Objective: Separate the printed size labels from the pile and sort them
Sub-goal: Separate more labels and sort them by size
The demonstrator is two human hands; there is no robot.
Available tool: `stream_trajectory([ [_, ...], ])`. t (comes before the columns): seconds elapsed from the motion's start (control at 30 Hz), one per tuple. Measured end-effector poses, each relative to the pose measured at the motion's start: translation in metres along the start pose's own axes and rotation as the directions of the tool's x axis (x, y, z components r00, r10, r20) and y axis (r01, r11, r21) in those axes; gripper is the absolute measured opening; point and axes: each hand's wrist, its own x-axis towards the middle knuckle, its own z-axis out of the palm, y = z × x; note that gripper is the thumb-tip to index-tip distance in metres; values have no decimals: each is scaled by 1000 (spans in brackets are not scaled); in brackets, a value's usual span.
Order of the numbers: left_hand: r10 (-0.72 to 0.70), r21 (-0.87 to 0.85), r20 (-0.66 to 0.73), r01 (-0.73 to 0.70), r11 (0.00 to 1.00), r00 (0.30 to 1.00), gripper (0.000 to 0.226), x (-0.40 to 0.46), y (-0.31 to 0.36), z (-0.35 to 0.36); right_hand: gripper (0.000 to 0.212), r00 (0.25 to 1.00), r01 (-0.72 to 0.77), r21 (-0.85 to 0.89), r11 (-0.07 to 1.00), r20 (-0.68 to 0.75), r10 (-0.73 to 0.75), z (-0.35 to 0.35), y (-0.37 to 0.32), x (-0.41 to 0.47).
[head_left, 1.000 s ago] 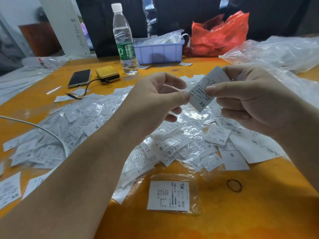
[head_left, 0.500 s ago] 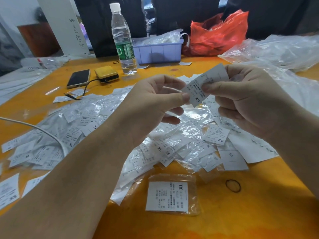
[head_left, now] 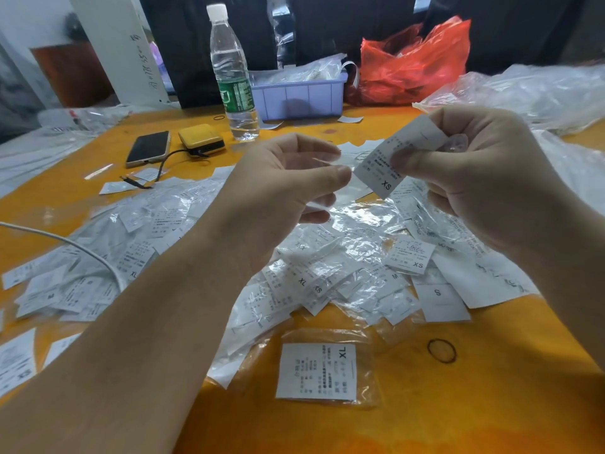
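Now, right hand [head_left: 484, 178]: thumb and fingers pinching XS label [head_left: 394, 158], held up above pile, tilted.
Left hand [head_left: 281, 194]: thumb and forefinger pressed together on a clear sleeve [head_left: 330, 158], just left of XS label; other fingers curled.
Pile [head_left: 327, 263]: loose labels and clear sleeves across worktop [head_left: 425, 421] under both hands; XL, XS, S, M prints readable.
XL label [head_left: 316, 371]: alone in sleeve, flat, near edge, apart from pile.
Band [head_left: 442, 350]: black loop right of XL label.
Bottle [head_left: 234, 77]: upright, far side.
Phone [head_left: 148, 148]: face up, beside yellow box [head_left: 201, 138].
Tray [head_left: 299, 95]: lilac, behind bottle; red bag [head_left: 414, 62] to its right.
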Motion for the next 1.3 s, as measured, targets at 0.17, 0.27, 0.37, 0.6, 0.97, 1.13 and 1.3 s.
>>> stream_trajectory([
  [0.17, -7, -38, -24, 6, 999, 1000, 12, 1, 0, -1, 15, 999, 10, -8, 1000, 31, -9, -4, 0, 1],
  [0.27, -10, -49, -19, 9, 999, 1000, 11, 1, 1, -2, 15, 999, 19, -32, 999, 35, -18, -5, 1, 1],
  [0.37, -20, -35, 18, 21, 999, 1000, 11, 1, 1, -2, 15, 998, 8, -25, 1000, 63, -7, -4, -1, 0],
  [0.6, -38, 11, 78, 37, 999, 996, 18, 0, -1, 1, 13, 986, -130, 128, 983, 126, 114, 1, -3, -2],
  [0.97, -37, 14, 32, 37, 999, 999, 14, 2, -1, -1, 12, 972, -213, 193, 958, 143, 187, 1, -6, -3],
  [1.13, -38, 52, 28, 37, 998, 999, 15, 1, -1, 0, 16, 969, -218, 197, 956, 162, 188, 1, -7, -4],
  [1.3, -49, 77, 33, 46, 996, 998, 17, 0, -2, 1, 13, 971, -198, 144, 970, 166, 173, 2, -6, -5],
])
